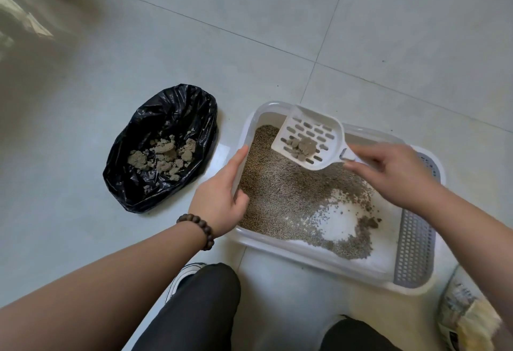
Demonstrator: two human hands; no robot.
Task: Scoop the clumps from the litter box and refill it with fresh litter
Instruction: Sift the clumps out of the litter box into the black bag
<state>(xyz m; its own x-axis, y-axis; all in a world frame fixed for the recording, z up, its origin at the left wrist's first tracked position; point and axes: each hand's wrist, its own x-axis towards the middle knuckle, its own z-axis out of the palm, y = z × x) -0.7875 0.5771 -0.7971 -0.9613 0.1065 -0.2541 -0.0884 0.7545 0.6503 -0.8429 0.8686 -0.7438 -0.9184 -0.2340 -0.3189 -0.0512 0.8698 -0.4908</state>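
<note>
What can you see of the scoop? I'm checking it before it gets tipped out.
The scoop is white, plastic by the look of it, with a broad shallow pan pierced by rows of oval slots and a short handle. The right hand pinches that handle, holding the scoop above the far end of the litter box, clear of the litter, open end pointing away and left. A few grey clumps lie in its pan. Nothing else touches it.
</note>
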